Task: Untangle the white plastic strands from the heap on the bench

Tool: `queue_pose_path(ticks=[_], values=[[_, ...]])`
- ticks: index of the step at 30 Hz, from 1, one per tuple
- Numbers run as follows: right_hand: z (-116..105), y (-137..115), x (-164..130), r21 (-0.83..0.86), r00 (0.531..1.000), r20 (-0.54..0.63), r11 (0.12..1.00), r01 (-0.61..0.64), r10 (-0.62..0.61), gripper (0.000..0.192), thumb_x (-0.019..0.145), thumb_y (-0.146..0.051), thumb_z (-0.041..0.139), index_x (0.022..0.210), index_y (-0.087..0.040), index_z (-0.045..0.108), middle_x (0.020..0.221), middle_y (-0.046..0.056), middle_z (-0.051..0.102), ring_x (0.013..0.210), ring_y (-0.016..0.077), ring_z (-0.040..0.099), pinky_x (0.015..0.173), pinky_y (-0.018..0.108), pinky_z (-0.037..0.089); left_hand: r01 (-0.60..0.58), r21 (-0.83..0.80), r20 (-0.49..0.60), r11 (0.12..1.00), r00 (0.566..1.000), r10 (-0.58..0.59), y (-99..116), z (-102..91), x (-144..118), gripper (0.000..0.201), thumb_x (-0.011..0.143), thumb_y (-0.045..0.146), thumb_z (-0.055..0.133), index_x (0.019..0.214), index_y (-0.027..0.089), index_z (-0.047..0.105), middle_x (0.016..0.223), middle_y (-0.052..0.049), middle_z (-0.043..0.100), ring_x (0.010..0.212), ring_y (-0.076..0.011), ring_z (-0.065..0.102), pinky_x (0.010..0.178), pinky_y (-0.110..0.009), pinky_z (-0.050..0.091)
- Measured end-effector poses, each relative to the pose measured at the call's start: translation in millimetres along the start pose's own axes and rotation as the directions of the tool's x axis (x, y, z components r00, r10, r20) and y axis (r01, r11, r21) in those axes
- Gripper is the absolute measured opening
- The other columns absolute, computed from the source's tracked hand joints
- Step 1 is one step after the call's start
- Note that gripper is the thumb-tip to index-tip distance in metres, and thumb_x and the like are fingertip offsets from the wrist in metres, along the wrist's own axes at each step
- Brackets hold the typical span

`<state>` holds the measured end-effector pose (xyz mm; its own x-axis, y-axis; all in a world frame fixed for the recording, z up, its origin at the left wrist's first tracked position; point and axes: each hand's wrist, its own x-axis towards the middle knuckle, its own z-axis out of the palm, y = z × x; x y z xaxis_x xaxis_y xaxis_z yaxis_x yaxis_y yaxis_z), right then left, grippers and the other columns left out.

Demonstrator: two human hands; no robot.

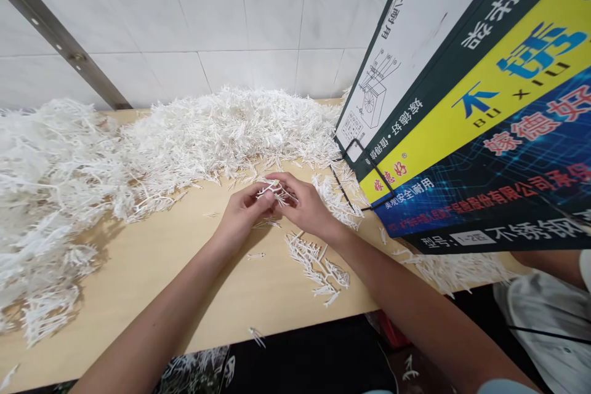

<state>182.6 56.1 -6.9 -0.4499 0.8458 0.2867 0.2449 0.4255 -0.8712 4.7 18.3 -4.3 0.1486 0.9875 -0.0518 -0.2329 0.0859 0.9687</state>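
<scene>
White sprig (279,191) pinched b/w both hands (302,204), partly hidden; box (462,111) cut off @ R.

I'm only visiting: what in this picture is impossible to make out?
All in the head view:
- White branched sprig: partly covered by the left hand and right hand.
- Printed box: cut off by the top and right edges; its small print is too tiny to read.
- Neighbouring person: mostly hidden behind the box or cut off by the right edge.
</scene>
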Motion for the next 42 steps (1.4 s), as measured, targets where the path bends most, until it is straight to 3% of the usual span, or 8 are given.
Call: queue_pose_path(ticks=[8,13,18,22,25,29,35,42], values=[[-5,8,3,0.283,0.999,0.035,0.958,-0.036,0.027,0.046,0.095,-0.035,0.056,0.139,-0.022,0.059,0.094,0.002,0.064,0.077,0.0159,0.058,0.071,0.029,0.047,-0.036,0.177,-0.108,0.984,0.993,0.056,5,-4.0,3,0.024,0.078,0.034,0.084,0.095,0.018,0.076,0.093,-0.007,0.076,0.086,-0.0221,0.07,0.083,-0.038,0.056],[2,10,7,0.113,0.993,-0.022,0.987,-0.114,0.117,0.036,0.089,-0.037,0.073,0.122,-0.023,0.069,0.076,-0.005,0.048,0.065,0.0119,0.046,0.062,0.026,0.037,-0.064,0.32,-0.098,0.945,0.99,0.1,7,-1.6,0,0.035,0.082,0.038,0.081,0.11,0.021,0.07,0.097,-0.006,0.075,0.082,-0.02,0.068,0.074,-0.033,0.053],[1,6,2,-0.106,0.996,-0.055,0.992,-0.074,0.068,0.017,0.096,-0.038,0.066,0.105,-0.023,0.068,0.064,-0.007,0.044,0.059,0.0129,0.044,0.062,0.027,0.037,-0.102,0.314,0.0,0.944,0.994,0.107,5,-3.6,1,0.031,0.089,0.041,0.076,0.111,0.02,0.071,0.104,-0.008,0.076,0.095,-0.0227,0.072,0.085,-0.034,0.055],[3,6,0,-0.249,0.988,-0.11,0.965,0.078,-0.108,0.009,0.1,-0.029,0.058,0.103,-0.023,0.063,0.101,0.005,0.064,0.086,0.0188,0.062,0.079,0.031,0.046,-0.216,0.44,0.02,0.872,0.973,0.231,5,-6.5,1,0.028,0.094,0.045,0.07,0.106,0.021,0.077,0.113,-0.01,0.076,0.103,-0.0243,0.071,0.088,-0.034,0.055],[4,7,0,-0.283,0.976,-0.126,0.949,0.136,-0.178,0.01,0.102,-0.03,0.053,0.102,-0.022,0.059,0.12,0.01,0.062,0.106,0.0224,0.063,0.09,0.033,0.047,-0.211,0.521,-0.026,0.827,0.964,0.263,4,-9.1,3,0.029,0.093,0.045,0.071,0.105,0.02,0.078,0.101,-0.008,0.077,0.09,-0.0213,0.07,0.081,-0.031,0.053],[2,8,0,-0.293,0.995,-0.057,0.954,0.064,-0.085,0.014,0.104,-0.034,0.052,0.103,-0.022,0.059,0.096,0.004,0.066,0.083,0.0187,0.061,0.075,0.029,0.043,-0.14,0.591,-0.075,0.795,0.971,0.227,2,-16.3,6,0.03,0.09,0.046,0.073,0.094,0.017,0.077,0.073,-0.002,0.069,0.069,-0.0165,0.061,0.067,-0.028,0.047],[2,10,0,-0.372,0.997,0.058,0.925,0.076,-0.059,0.021,0.104,-0.032,0.051,0.088,-0.022,0.06,0.075,-0.001,0.062,0.066,0.0145,0.052,0.064,0.027,0.033,-0.322,0.791,0.102,0.52,0.908,0.407,-1,-26.2,6,0.025,0.097,0.035,0.063,0.085,0.017,0.076,0.068,0.0,0.065,0.061,-0.0122,0.053,0.062,-0.025,0.04],[14,12,-8,-0.493,0.963,-0.185,0.866,0.083,-0.197,0.023,0.1,-0.023,0.05,0.077,-0.021,0.054,0.07,0.001,0.059,0.064,0.0145,0.049,0.065,0.027,0.033,-0.508,0.833,0.289,0.22,0.738,0.61,-6,-12.2,0,0.029,0.1,0.022,0.057,0.072,0.018,0.061,0.059,0.003,0.05,0.052,-0.0094,0.039,0.052,-0.025,0.029]])
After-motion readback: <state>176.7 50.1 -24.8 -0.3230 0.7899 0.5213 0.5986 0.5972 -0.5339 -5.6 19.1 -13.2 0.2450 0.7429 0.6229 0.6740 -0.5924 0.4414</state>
